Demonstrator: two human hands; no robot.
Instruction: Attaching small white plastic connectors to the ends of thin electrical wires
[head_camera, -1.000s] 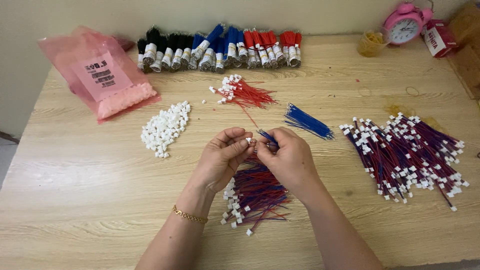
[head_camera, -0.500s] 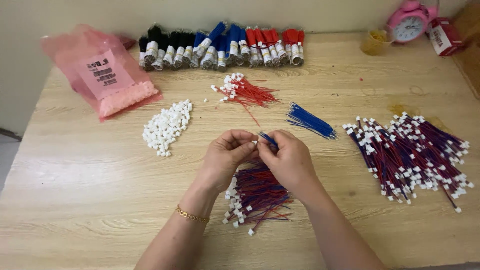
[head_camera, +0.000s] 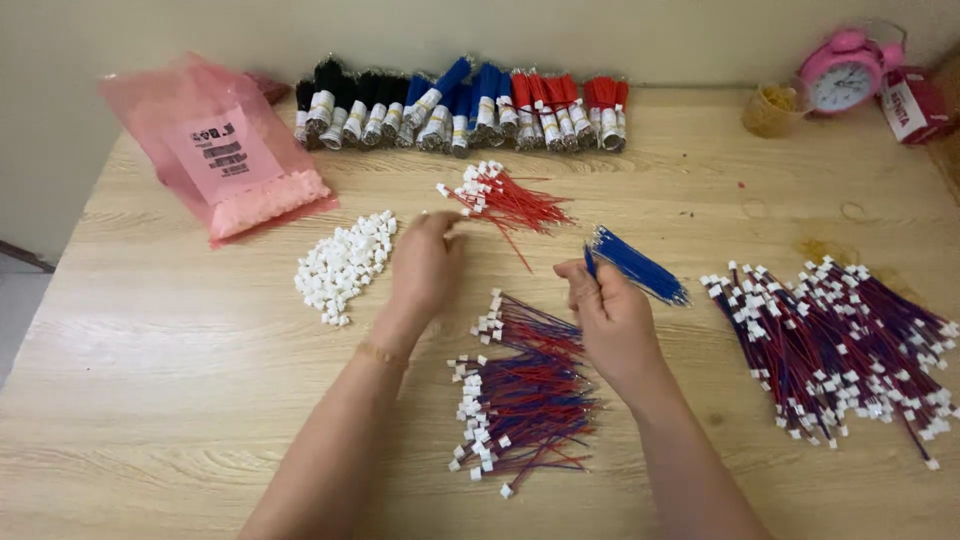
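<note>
My left hand (head_camera: 425, 268) reaches forward, its fingertips at the near edge of a small bunch of red wires with white connectors (head_camera: 510, 200). I see nothing in it. My right hand (head_camera: 612, 315) pinches a single blue wire (head_camera: 589, 262) upright, next to a loose bundle of blue wires (head_camera: 640, 267). Between my forearms lies a pile of red and blue wire pairs with white plugs (head_camera: 520, 400). A heap of small white plastic connectors (head_camera: 345, 262) sits just left of my left hand.
A larger pile of plugged red and blue wires (head_camera: 840, 350) covers the right side. Taped wire bundles in black, blue and red (head_camera: 460, 105) line the back edge. A pink plastic bag (head_camera: 225, 160) lies back left. A pink alarm clock (head_camera: 845, 72) and a small cup (head_camera: 770, 110) stand back right.
My hands were together over the middle pile, working on a blue wire. Now they are apart: the left has moved forward to the red wires, the right has shifted right, keeping the blue wire.
</note>
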